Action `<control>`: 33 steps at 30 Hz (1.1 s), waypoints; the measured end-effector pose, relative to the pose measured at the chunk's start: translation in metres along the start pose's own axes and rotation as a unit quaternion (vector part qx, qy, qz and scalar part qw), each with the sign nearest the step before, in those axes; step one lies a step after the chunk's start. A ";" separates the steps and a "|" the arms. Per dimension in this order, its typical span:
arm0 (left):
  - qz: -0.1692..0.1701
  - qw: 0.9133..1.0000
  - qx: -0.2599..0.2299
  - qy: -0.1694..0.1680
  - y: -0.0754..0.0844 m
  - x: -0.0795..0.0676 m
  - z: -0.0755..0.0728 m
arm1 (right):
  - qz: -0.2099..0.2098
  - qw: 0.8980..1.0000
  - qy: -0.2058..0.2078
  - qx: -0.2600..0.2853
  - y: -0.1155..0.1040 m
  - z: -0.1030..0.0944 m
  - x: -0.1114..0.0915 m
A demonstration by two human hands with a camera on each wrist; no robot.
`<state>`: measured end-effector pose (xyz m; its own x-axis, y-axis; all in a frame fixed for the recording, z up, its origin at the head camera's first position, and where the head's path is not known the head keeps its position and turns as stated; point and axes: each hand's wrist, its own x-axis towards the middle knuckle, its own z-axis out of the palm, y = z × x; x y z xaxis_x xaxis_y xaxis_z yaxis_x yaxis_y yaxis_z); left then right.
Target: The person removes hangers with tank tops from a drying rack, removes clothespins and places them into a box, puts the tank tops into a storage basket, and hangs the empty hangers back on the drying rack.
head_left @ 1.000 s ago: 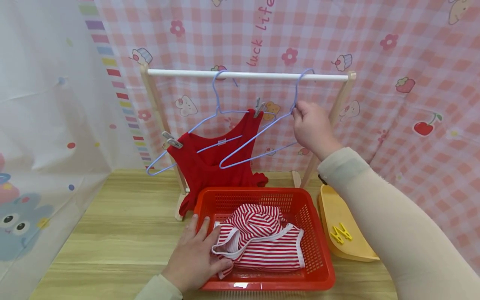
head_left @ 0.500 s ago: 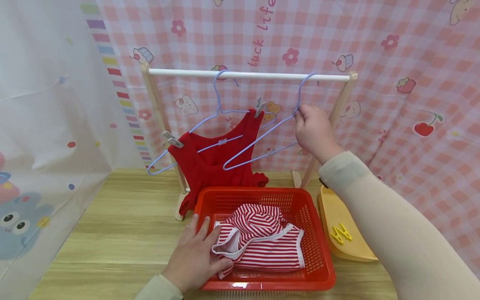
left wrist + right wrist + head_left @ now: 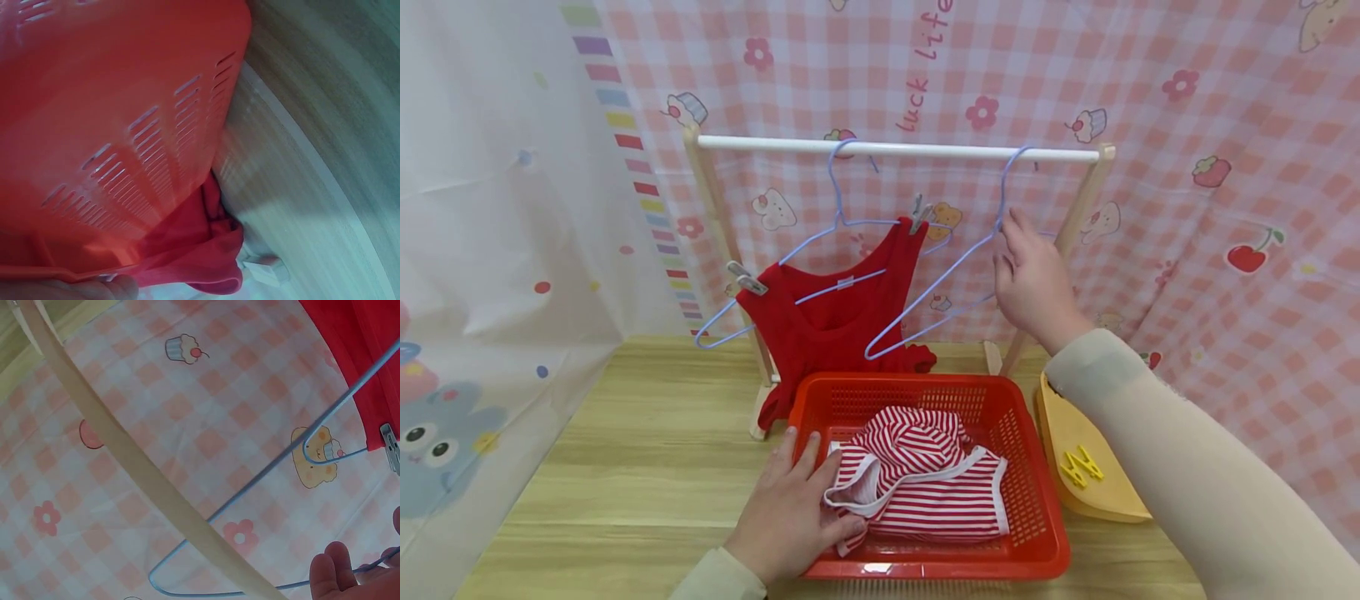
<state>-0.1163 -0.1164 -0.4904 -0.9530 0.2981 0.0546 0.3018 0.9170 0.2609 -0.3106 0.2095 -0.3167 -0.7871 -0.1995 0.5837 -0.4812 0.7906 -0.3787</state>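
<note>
Though on rail [image 3: 925,150], hanger [image 3: 281,456] at right hand [image 3: 1037,283]

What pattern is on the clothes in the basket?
The clothes have red and white stripes, seen best in the head view.

The pale, wood-grained table [image 3: 625,467] carries a red basket [image 3: 940,569] with slotted walls, a shallow yellow tray [image 3: 1078,417] just beside it on the right, and, toward the back, the wooden feet [image 3: 993,358] of a clothes rack [image 3: 917,150].
</note>
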 end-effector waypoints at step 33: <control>-0.001 1.000 -0.008 0.001 0.000 -0.001 -0.001 | 0.110 0.950 -0.281 -0.079 0.015 0.015 -0.158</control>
<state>-0.1151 -0.1168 -0.4891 -0.9536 0.2957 0.0564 0.2995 0.9133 0.2761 -0.1993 0.2439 -0.4252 -0.9650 -0.2621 0.0100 -0.2522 0.9169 -0.3093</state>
